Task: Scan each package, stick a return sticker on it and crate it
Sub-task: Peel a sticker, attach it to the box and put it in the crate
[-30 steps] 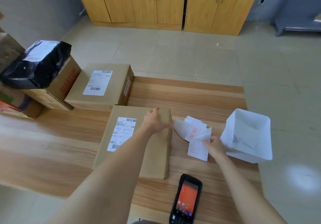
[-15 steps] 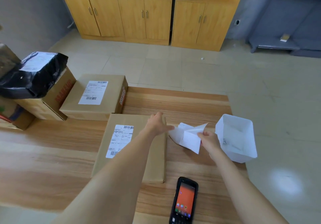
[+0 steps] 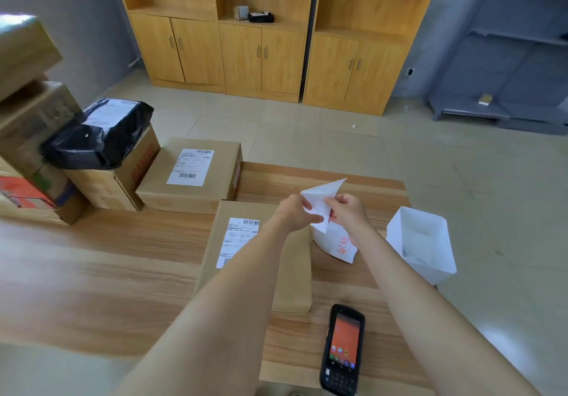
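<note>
Return sticker (image 3: 321,194) over package (image 3: 296,272), far right corner

Wooden cabinets (image 3: 239,57) — grey shelving (image 3: 504,66) beside

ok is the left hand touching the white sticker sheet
Touching. The head view shows the left hand pinching the white sticker sheet at its lower left edge, while the right hand grips it from the other side.

Matt brown cardboard box (image 3: 270,260), glossy black plastic parcel bag (image 3: 98,137), streaked wood-grain table (image 3: 107,257), thin white paper sticker sheet (image 3: 319,199).
</note>
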`<action>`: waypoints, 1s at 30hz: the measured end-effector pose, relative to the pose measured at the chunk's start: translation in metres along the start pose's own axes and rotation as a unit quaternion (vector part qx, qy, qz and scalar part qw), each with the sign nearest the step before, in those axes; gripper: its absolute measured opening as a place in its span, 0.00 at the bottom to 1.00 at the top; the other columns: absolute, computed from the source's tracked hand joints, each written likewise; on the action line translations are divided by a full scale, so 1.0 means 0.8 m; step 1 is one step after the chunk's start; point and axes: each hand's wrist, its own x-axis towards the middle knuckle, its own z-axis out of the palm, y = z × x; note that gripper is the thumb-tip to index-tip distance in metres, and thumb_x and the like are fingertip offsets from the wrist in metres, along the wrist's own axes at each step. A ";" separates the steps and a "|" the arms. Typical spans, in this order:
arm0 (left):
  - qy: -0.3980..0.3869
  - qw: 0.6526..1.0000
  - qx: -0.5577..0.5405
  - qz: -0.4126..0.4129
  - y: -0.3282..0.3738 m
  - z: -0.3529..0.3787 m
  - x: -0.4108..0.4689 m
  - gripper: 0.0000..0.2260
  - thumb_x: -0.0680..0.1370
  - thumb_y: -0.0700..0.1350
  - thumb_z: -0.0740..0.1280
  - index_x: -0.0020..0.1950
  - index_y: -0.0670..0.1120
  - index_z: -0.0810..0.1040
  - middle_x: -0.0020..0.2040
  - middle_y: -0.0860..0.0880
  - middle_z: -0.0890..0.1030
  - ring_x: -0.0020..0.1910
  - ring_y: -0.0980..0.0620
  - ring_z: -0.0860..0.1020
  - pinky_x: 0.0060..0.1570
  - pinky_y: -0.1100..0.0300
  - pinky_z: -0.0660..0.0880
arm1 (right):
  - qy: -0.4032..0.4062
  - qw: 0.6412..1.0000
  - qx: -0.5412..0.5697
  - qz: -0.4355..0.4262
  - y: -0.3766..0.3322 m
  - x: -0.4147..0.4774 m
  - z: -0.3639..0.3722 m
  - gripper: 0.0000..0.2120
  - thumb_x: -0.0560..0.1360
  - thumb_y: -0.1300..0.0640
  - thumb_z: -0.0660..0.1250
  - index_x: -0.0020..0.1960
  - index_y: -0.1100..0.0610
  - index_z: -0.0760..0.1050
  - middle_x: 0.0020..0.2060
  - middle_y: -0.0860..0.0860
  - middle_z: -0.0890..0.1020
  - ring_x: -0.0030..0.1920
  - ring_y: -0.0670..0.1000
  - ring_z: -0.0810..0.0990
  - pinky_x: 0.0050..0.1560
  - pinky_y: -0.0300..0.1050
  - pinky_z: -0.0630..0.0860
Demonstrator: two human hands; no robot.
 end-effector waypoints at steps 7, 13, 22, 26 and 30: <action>0.014 0.999 -0.034 -0.015 -0.027 -0.016 -0.013 0.21 0.73 0.51 0.72 0.62 0.42 0.74 0.63 0.46 0.74 0.62 0.48 0.73 0.55 0.59 0.70 | -0.028 1.000 -0.003 -0.003 -0.007 -0.024 0.036 0.05 0.76 0.59 0.66 0.44 0.60 0.76 0.39 0.54 0.78 0.42 0.52 0.78 0.56 0.50 0.78; 0.004 0.997 -0.065 -0.043 -0.044 -0.018 -0.017 0.23 0.73 0.54 0.72 0.61 0.42 0.73 0.61 0.46 0.75 0.60 0.48 0.74 0.55 0.58 0.70 | -0.051 0.999 0.001 0.004 0.001 -0.037 0.048 0.10 0.77 0.60 0.66 0.51 0.69 0.78 0.39 0.52 0.79 0.42 0.49 0.78 0.57 0.49 0.78; -0.020 0.997 -0.067 -0.035 -0.044 -0.011 -0.009 0.22 0.74 0.55 0.70 0.60 0.41 0.76 0.59 0.45 0.78 0.58 0.47 0.76 0.57 0.55 0.72 | -0.077 0.997 0.014 0.010 0.007 -0.043 0.038 0.05 0.77 0.62 0.67 0.46 0.61 0.80 0.42 0.56 0.83 0.41 0.50 0.81 0.51 0.40 0.78; -0.020 0.997 -0.065 -0.025 -0.039 -0.010 -0.007 0.20 0.74 0.53 0.70 0.59 0.40 0.77 0.57 0.45 0.79 0.57 0.47 0.77 0.57 0.54 0.72 | -0.080 0.997 0.011 0.000 0.001 -0.047 0.031 0.07 0.77 0.64 0.65 0.50 0.66 0.79 0.43 0.58 0.81 0.41 0.51 0.80 0.46 0.37 0.78; -0.028 0.997 -0.065 -0.014 -0.034 -0.012 -0.006 0.18 0.74 0.51 0.70 0.59 0.40 0.79 0.57 0.43 0.80 0.57 0.46 0.77 0.53 0.57 0.71 | -0.094 0.996 0.007 -0.006 -0.005 -0.048 0.023 0.06 0.77 0.67 0.65 0.50 0.67 0.79 0.42 0.57 0.81 0.38 0.47 0.81 0.54 0.44 0.77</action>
